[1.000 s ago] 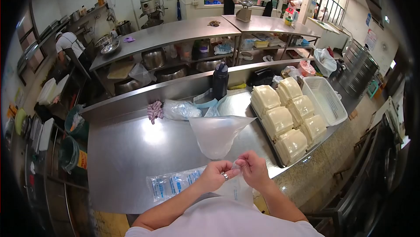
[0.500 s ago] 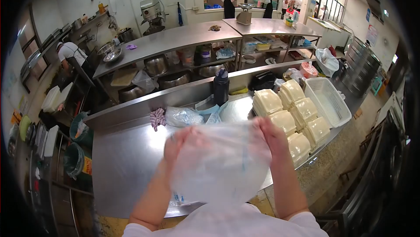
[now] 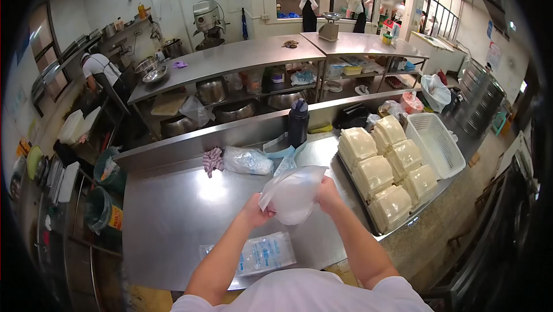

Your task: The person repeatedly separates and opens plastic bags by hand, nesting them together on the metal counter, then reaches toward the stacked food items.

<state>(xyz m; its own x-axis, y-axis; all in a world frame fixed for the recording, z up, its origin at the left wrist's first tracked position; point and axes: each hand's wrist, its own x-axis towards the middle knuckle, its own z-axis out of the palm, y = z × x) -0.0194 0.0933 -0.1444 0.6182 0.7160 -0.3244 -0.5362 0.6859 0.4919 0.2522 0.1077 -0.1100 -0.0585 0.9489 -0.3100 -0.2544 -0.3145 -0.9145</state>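
A translucent white plastic bag [image 3: 292,197] is held up over the steel table [image 3: 167,220]. My left hand [image 3: 257,210] is closed on its left edge, and my right hand [image 3: 328,194] grips its right side. Flat printed plastic bags [image 3: 266,252] lie near the front edge, partly behind my left forearm. Stacks of pale, shiny wrapped sheets [image 3: 373,175] stand in two rows on a dark tray to the right. Behind the held bag are a clear plastic bundle [image 3: 247,161] and a striped cloth [image 3: 213,162].
A dark bottle [image 3: 298,123] stands by the table's raised back edge. The white basket [image 3: 436,145] is beyond the stacks at right. A second steel table [image 3: 242,58] carries a scale [image 3: 329,28]. A person [image 3: 101,71] bends over at far left. Green bins [image 3: 103,211] stand left.
The bag was first held gathered low, then spread wide and raised close to me; now it is lower and farther forward, between my hands. The printed bags are in fuller view.
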